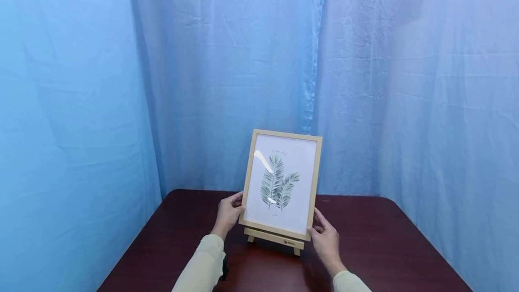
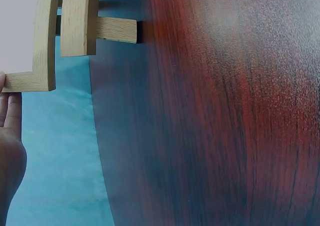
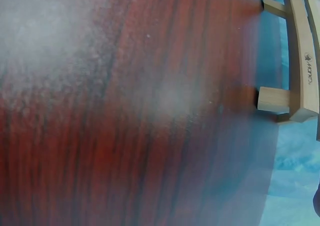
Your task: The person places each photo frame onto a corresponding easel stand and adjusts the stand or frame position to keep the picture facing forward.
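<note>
A light wooden picture frame (image 1: 284, 225) with a print of green palm leaves stands tilted back, in the middle of the head view. My left hand (image 1: 229, 214) grips its left edge low down, thumb on the front. On the opposite side, my right hand (image 1: 326, 240) holds the lower right edge near the corner. Just below the frame is the ledge of a small wooden easel (image 1: 273, 237), with a thin gap between them in the left wrist view. The frame hides most of the easel. Only the right hand's edge shows in the right wrist view.
The easel's short feet (image 2: 117, 29) stand on a dark red-brown wooden table (image 1: 373, 229) with rounded far corners. Blue curtains (image 1: 235, 57) hang behind the table and along both sides. A small black object (image 1: 224, 268) shows beside the left sleeve.
</note>
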Demonstrator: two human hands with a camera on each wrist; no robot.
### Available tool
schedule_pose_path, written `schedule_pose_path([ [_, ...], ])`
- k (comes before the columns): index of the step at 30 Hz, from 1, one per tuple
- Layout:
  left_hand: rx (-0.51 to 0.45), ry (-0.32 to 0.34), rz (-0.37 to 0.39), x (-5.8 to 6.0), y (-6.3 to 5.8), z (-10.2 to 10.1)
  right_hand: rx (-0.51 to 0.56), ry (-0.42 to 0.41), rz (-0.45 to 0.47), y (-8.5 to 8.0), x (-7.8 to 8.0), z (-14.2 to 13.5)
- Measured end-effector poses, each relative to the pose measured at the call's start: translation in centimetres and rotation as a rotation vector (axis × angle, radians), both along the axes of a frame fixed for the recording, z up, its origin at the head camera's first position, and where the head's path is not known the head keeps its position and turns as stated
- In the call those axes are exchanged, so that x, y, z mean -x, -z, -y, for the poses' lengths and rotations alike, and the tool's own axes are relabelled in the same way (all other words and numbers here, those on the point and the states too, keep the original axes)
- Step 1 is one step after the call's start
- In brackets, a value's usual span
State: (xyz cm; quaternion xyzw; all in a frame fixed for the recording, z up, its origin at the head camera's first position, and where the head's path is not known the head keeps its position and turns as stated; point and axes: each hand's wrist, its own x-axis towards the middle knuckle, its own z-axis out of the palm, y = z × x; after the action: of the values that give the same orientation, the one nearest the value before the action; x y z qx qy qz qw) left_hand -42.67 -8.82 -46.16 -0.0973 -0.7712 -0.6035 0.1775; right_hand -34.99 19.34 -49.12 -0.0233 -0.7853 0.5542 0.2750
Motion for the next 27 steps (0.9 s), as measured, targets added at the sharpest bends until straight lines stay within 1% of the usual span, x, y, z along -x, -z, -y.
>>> schedule_pose_path([
  [6, 0.003, -0.018, 0.012, 0.2, 0.4, 0.0, -0.013, 0.014, -0.006, 0.5, 0.1, 0.2],
  [13, 0.023, -0.020, 0.004, 0.4, 1.6, 0.0, -0.024, 0.002, 0.017, 1.0, 0.1, 0.2],
  [18, 0.020, -0.025, 0.009, 0.2, 1.7, -0.1, -0.024, 0.007, 0.046, 1.1, 0.1, 0.2],
  [27, 0.017, -0.032, 0.021, 0.1, 1.8, -0.1, -0.036, 0.009, 0.057, 1.4, 0.1, 0.1],
])
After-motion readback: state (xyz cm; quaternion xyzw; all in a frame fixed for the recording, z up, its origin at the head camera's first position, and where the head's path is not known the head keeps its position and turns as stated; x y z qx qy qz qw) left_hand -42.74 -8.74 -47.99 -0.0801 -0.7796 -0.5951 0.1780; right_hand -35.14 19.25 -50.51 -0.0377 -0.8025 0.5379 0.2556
